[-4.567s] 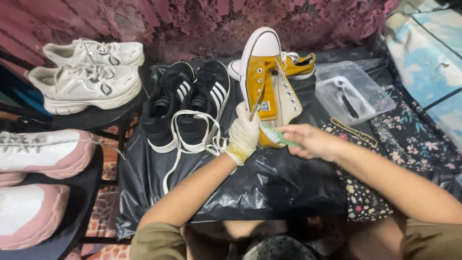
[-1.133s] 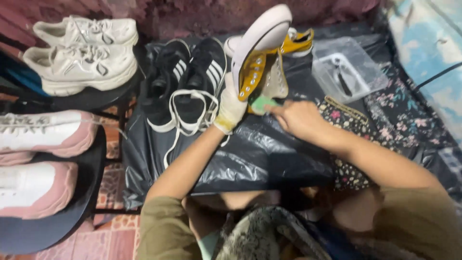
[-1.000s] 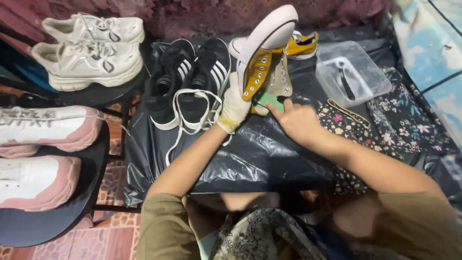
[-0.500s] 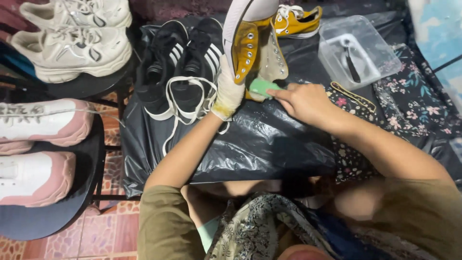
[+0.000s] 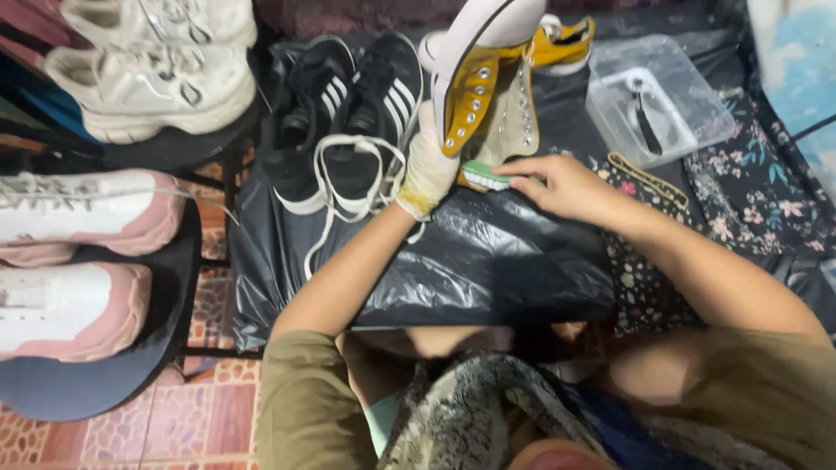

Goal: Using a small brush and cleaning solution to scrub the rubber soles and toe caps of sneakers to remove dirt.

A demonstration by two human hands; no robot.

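A yellow high-top sneaker (image 5: 488, 78) with a white toe cap and rubber sole stands tilted upward over a black plastic sheet (image 5: 488, 261). My left hand (image 5: 428, 170), in a pale glove, grips the shoe from below at its side. My right hand (image 5: 557, 184) holds a small green-and-white brush (image 5: 484, 174) pressed against the shoe's lower side. The second yellow sneaker (image 5: 562, 43) lies behind it.
A pair of black sneakers with white stripes (image 5: 348, 122) and loose white laces lies to the left. A clear plastic tub (image 5: 657, 100) sits at right. White sneakers (image 5: 157, 78) and pink-and-white sneakers (image 5: 83, 218) rest on dark stools at left.
The view has shifted down and closer. The shoe stays raised in my left hand, and my right hand keeps the brush on the shoe's lower side with small movements.
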